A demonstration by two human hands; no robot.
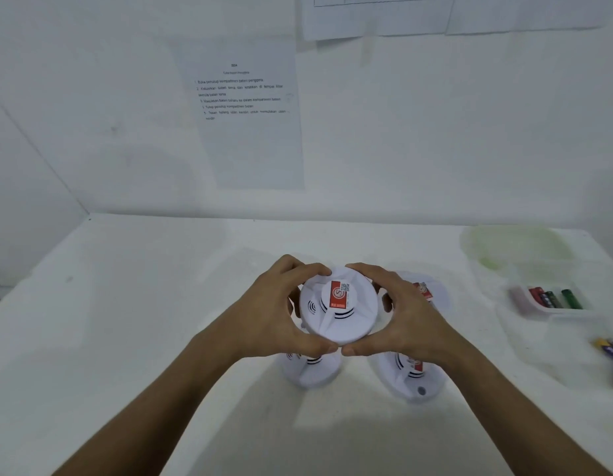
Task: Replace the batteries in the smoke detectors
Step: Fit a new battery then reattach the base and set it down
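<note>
I hold a round white smoke detector (337,309) with a red label above the white table (126,338). My left hand (270,310) grips its left rim and my right hand (406,316) grips its right rim, thumbs meeting at the near edge. Three more white detectors lie on the table: one under my left hand (312,371), one under my right wrist (409,376), and one behind my right hand (428,292), mostly hidden. A clear tray (525,304) at the right holds several batteries (554,297).
A second clear tray (569,359) at the right edge holds more batteries (612,350). A pale green container (514,247) sits at the back right. Printed instruction sheets (246,111) hang on the white wall behind the table.
</note>
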